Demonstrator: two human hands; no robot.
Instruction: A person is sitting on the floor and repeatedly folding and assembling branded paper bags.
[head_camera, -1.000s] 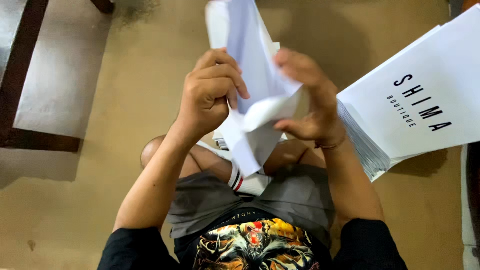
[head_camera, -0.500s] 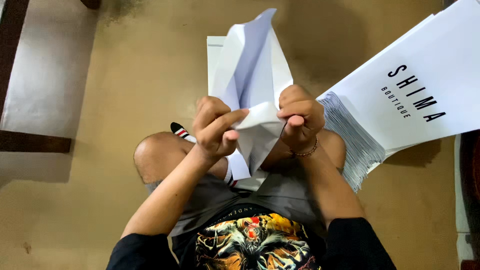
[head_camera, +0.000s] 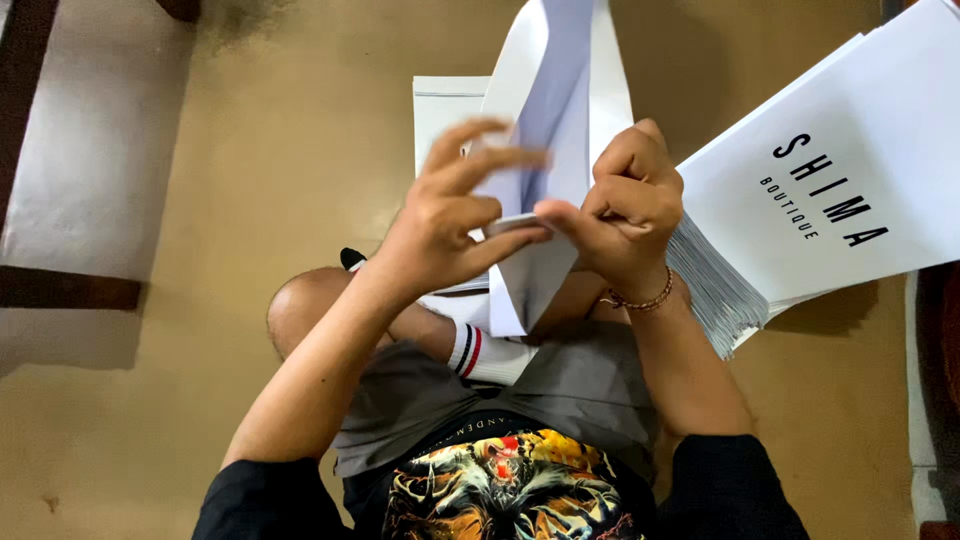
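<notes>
Tan floor (head_camera: 250, 150) fills most of the frame, with a dark wooden frame (head_camera: 30, 150) at the upper left. At centre I hold a white folded paper bag (head_camera: 560, 120), which rises to the top edge. My left hand (head_camera: 455, 215) pinches its folded edge between thumb and fingertips, the other fingers spread. My right hand (head_camera: 630, 205) is curled closed on the same fold, touching the left thumb. A stack of flat white bags (head_camera: 820, 200) lies at the right. A single flat bag (head_camera: 445, 110) lies behind my hands.
</notes>
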